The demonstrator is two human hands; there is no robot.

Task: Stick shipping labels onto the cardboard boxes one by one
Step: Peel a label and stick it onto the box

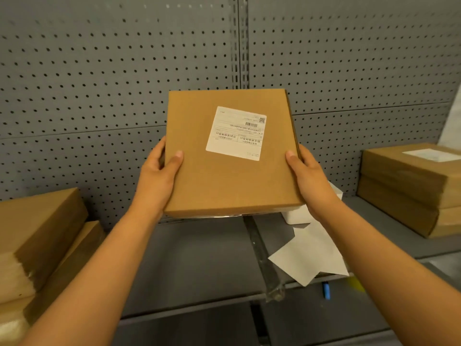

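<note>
You held the box [232, 156] up in front of the pegboard wall [99, 71], clear of the shelf [199, 258]. Your left hand [159, 171] gripped its left edge, thumb on the top face and fingers curled out of sight behind. Your right hand [306, 171] gripped the right edge the same way.

The label [237, 133] was already stuck on the top face, in the upper right part, well apart from both thumbs. It sat a little crooked, turned slightly clockwise against the box edges. Its print read upside down to you, with the barcode toward the far edge.

The box was nearly square, so it had no clear long axis. Its broad face tilted up toward you, the near edge lowest.

This box looked done, so the step in hand was probably setting it aside. A likely place was the stack of labelled boxes [411, 186] on your right, well apart from the plain boxes [42, 236] on your left. To do that well, you needed to keep both grips even, lay the box flat with the label up, and square it on the stack. Loose white sheets [309, 255] lay on the shelf below your right wrist.
</note>
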